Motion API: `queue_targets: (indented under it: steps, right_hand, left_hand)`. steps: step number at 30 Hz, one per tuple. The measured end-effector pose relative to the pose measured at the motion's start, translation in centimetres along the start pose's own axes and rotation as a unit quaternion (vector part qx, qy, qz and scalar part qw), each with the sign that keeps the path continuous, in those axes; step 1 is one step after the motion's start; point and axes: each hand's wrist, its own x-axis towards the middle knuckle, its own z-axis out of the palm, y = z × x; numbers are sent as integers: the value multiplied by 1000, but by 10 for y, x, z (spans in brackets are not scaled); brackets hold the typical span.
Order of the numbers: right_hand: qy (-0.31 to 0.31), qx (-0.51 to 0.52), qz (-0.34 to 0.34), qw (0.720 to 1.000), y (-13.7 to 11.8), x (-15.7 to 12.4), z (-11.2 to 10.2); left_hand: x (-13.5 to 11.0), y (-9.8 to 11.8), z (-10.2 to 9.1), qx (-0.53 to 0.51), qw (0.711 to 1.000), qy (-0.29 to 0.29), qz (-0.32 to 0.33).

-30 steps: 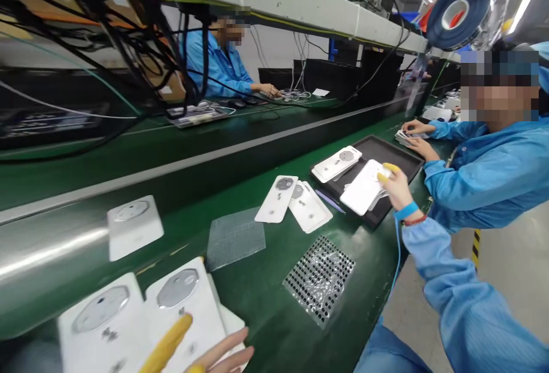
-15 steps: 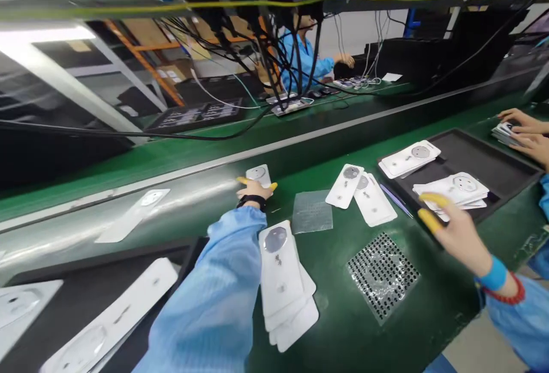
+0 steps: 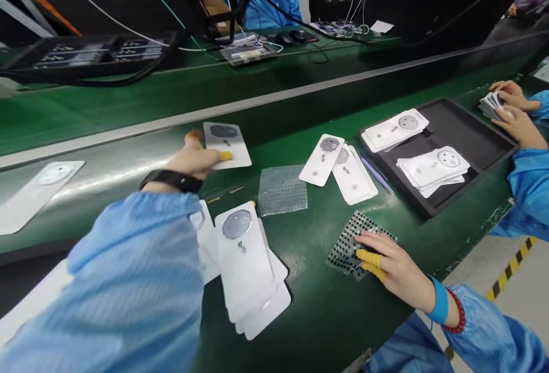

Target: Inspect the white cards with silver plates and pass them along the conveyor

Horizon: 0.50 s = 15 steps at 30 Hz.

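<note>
My left hand (image 3: pixel 198 153), with yellow finger covers and a black wristband, grips the left edge of a white phone back cover (image 3: pixel 234 147) with a dark round camera area. The thumb lies over its near edge. My right hand (image 3: pixel 392 267), in a blue band and red beads, has its yellow-covered fingers together on a clear sheet of black dots (image 3: pixel 349 241); they pinch its near edge, and the other fingers rest on top. A fanned stack of similar covers (image 3: pixel 246 264) lies between my arms. A smaller pair of covers (image 3: pixel 354 175) lies ahead.
A translucent textured sheet (image 3: pixel 283 190) and purple tweezers (image 3: pixel 380 175) lie on the green bench. At right, a black tray (image 3: pixel 480 133) holds two stacks of covers. Beyond it, a co-worker's hands (image 3: pixel 517 104) hold a stack. Another cover (image 3: pixel 38 193) lies far left; cables hang above.
My right hand has moved from beside the black tray down onto the dotted sheet. My left hand has taken hold of the cover at the back. The view has tilted down and shifted.
</note>
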Motion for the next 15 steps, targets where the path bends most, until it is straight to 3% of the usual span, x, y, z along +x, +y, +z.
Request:
queue_targets:
  steps: [2,3,6,7,8,11,13,15]
  right_hand:
    - [42,29,-26,998,-1,3,-11]
    - [65,39,-38,996,-3,4,-19]
    - [121,33,-76,989,-13,10,-43]
    - [124,24,-93,988,-17,12,-51]
    - [117,17,-113,986,-20,14,-57]
    - [56,8,-187,981,-23,24,-69]
    - [-14,16,-217,976,-21,29,-72]
    - [-76,40,-201,976,-17,33,-70]
  left_hand:
    - [-50,2,9,-44,999,-17,-2]
    - [-79,1,16,-112,992,-44,-22]
    - [-164,-8,45,-147,978,-111,-98]
    - [-188,-12,57,-163,970,-137,-117]
    - [-207,-15,67,-227,943,-187,-154]
    - [-242,-20,93,-337,881,-273,-189]
    - [-250,-22,103,-339,882,-273,-184]
    - [-252,-27,109,-336,894,-238,-177]
